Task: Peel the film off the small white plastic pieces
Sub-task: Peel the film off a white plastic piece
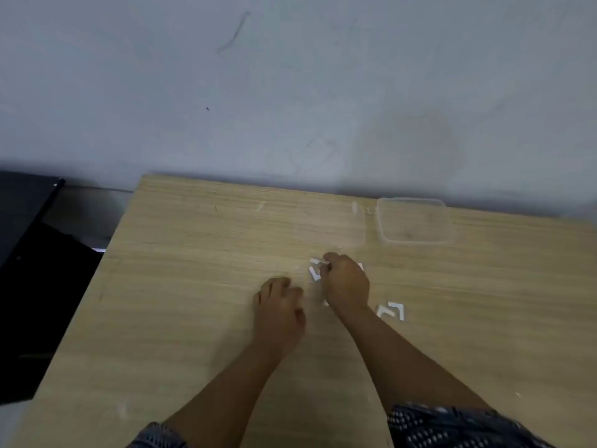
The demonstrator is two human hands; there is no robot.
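We work on a pale wood-grain tabletop [193, 286] pushed against a scuffed grey wall [290, 76], with dark furniture [29, 270] off its nine o'clock edge. At one o'clock on the table sits a clear, shallow plastic tub [415, 221], and what looks like its clear lid [329, 224] lies just beside it at twelve. Our right hand [345, 279] curls its fingertips onto a small white angled plastic piece [314, 272] at the table's centre; the blur hides whether it truly pinches it. Our left hand [279, 305], at seven o'clock of it, is loosely curled and seems to hold nothing. More white angled pieces [392, 310] lie at four o'clock. We would pin the piece flat and lift the film from a corner, slowly.
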